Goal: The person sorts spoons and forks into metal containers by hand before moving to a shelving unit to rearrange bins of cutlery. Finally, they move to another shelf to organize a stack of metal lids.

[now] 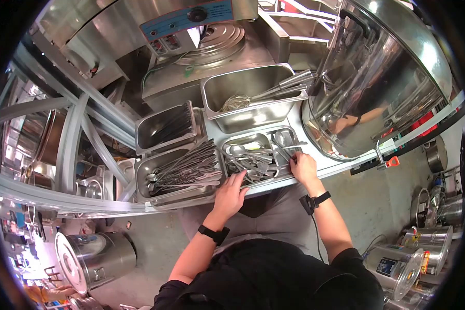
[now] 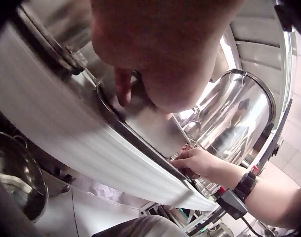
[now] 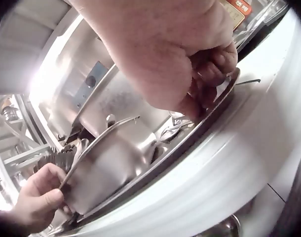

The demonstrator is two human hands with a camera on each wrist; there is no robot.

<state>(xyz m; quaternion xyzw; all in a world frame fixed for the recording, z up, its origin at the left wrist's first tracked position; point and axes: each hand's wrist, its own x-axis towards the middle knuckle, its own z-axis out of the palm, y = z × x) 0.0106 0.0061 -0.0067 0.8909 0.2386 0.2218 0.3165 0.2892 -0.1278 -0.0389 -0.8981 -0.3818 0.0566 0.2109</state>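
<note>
A steel pan of spoons and other utensils (image 1: 249,154) sits at the front of the counter. My left hand (image 1: 230,196) is at its left front corner; the right wrist view shows the thumb and fingers of that left hand (image 3: 39,197) pinching a pan rim (image 3: 98,140). Beside it on the right, a narrower steel pan (image 1: 293,135) holds a few large spoons (image 1: 281,138). My right hand (image 1: 304,168) is at its right front corner. In the right wrist view the right hand's fingers (image 3: 209,74) curl over the rim, partly hiding what they grip.
To the left stands a pan of long-handled spoons (image 1: 183,173), with a pan of dark utensils (image 1: 165,126) behind it. Whisks (image 1: 237,102) lie in a deeper pan (image 1: 253,121). A tall steel pot (image 1: 367,98) rises at the right. The counter's front edge (image 1: 108,205) runs along the person's lap.
</note>
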